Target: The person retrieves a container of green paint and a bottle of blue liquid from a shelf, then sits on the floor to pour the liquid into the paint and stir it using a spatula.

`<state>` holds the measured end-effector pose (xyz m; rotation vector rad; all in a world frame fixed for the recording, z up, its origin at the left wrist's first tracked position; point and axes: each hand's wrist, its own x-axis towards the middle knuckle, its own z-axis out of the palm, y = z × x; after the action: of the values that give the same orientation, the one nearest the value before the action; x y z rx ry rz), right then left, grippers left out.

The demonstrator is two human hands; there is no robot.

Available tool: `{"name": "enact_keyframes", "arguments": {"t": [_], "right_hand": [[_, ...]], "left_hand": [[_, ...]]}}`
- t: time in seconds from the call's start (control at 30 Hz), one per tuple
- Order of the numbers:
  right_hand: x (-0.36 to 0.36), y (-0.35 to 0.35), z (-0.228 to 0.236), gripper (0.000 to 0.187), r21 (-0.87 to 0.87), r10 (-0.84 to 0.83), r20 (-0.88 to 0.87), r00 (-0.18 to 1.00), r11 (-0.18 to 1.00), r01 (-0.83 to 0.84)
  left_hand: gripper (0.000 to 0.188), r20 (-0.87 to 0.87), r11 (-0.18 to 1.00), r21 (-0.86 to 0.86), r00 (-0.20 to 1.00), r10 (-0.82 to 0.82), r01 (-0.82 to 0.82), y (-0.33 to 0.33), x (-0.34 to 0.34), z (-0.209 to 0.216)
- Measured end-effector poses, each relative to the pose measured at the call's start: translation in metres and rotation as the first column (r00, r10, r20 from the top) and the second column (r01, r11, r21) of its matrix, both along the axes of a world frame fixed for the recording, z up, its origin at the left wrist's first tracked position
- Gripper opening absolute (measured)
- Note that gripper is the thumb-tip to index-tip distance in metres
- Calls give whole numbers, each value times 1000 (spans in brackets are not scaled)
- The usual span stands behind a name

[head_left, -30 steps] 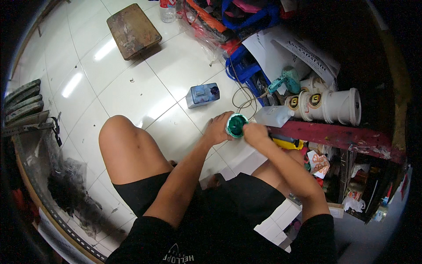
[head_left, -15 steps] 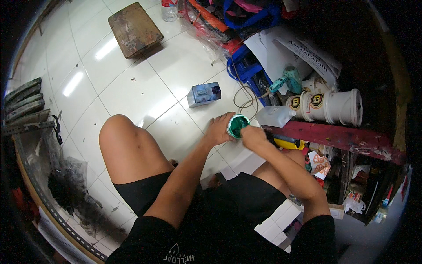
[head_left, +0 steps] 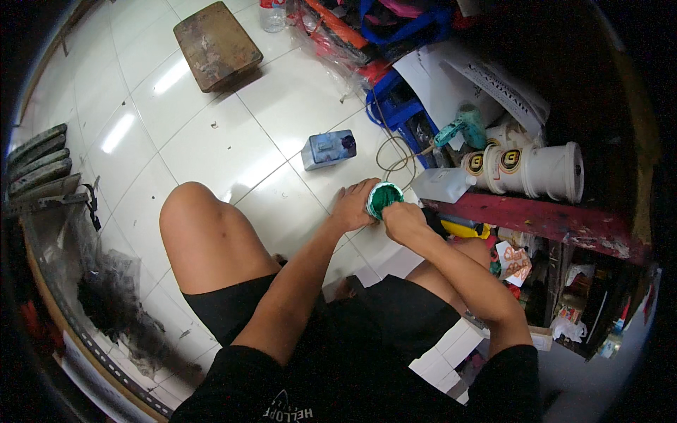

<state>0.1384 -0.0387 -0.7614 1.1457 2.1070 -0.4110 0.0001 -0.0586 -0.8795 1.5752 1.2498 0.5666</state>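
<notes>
While both hands close around it, the green tub point(head_left: 384, 199) sits low over the white tiled floor point(head_left: 211, 141), just in front of the person's knees: the left hand point(head_left: 355, 204) cups its left side, and the right hand point(head_left: 400, 220) grips it from the right and below. Compared with a second ago the tub has hardly moved; it has only drifted slightly, and the grasp on both sides is unchanged, so the work on it appears to be going on in place.

Just right of the tub lies a white jug point(head_left: 441, 185) on its side. Beyond that, two white buckets point(head_left: 536, 169) with round yellow-and-black labels lie on a worn red shelf point(head_left: 536, 218), a teal drill point(head_left: 460, 129) behind them. A blue-grey can point(head_left: 328, 149) lies on the floor farther out, and white printed sheets point(head_left: 465, 77) lean at the back. A brown block point(head_left: 216, 44) is well apart.
</notes>
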Motion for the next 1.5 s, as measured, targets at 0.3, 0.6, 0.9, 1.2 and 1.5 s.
{"name": "enact_keyframes", "arguments": {"t": [0.3, 0.6, 0.9, 1.2, 1.5], "right_hand": [[8, 21, 8, 21, 163, -80, -74, 994, 982, 92], [28, 31, 4, 19, 210, -160, -90, 983, 962, 175], [37, 9, -13, 16, 187, -101, -26, 995, 977, 104], [1, -14, 0, 12, 36, -15, -50, 999, 999, 17], [1, 13, 9, 22, 18, -310, -90, 947, 950, 312]], "left_hand": [[109, -5, 999, 37, 1000, 0, 0, -2, 2, 2], [108, 28, 999, -15, 999, -42, 42, 5, 4, -1], [108, -15, 998, 25, 999, -52, 52, 5, 10, -3], [104, -1, 998, 65, 1000, -4, 4, 4, 7, -10], [112, -18, 998, 9, 998, -63, 63, 5, 4, -6]]}}
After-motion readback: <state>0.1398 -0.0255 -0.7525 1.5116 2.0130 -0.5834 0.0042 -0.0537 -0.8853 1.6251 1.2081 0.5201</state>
